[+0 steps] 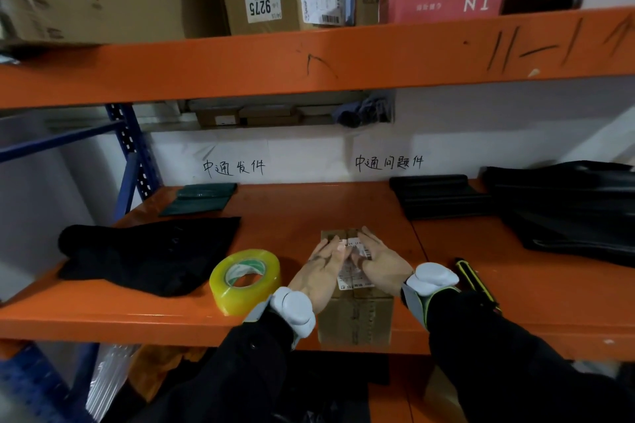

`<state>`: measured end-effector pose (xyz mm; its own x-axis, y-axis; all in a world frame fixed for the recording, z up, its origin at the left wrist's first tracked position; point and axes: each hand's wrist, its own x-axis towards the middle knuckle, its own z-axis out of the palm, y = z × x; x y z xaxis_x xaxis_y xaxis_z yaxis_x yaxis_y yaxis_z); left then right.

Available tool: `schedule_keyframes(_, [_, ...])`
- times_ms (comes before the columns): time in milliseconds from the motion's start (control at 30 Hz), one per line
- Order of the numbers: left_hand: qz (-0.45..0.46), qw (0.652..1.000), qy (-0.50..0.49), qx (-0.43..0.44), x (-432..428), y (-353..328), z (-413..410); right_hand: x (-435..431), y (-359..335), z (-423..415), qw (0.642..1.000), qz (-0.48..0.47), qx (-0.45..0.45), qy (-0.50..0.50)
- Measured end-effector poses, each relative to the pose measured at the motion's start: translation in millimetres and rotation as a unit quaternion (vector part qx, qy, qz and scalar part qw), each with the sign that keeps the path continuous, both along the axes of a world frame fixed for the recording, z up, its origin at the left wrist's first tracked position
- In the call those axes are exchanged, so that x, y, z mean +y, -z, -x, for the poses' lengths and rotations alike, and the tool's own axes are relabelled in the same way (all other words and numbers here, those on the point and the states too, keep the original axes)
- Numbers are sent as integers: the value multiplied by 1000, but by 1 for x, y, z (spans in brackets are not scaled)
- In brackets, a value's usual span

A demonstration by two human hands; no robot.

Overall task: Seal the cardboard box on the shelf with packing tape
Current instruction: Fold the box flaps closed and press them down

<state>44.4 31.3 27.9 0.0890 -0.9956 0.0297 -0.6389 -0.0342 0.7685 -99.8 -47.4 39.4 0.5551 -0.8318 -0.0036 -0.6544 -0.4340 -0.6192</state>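
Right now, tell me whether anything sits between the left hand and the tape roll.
Nothing visible does. The left hand lies flat on the cardboard box, and the tape roll stands just to its left on bare orange shelf. The black cloth lies beyond the roll.

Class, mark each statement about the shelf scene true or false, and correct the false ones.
1. Both hands rest flat on top of the cardboard box. True: left hand, right hand.
2. The tape roll sits on the box. False: it lies on the shelf, left of the box.
3. A black-and-yellow tool lies right of the box. True.
4. The right hand holds the tape roll. False: neither hand holds it.
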Motion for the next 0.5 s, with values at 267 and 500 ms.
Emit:
schedule_keyframes(267, [2,997,-19,-72,-16,4,1,-10,1,1,1000,17,24,0])
schedule_keyframes(500, [-5,992,-19,-128,-29,-4,10,-36,0,-3,998,10,66,-7])
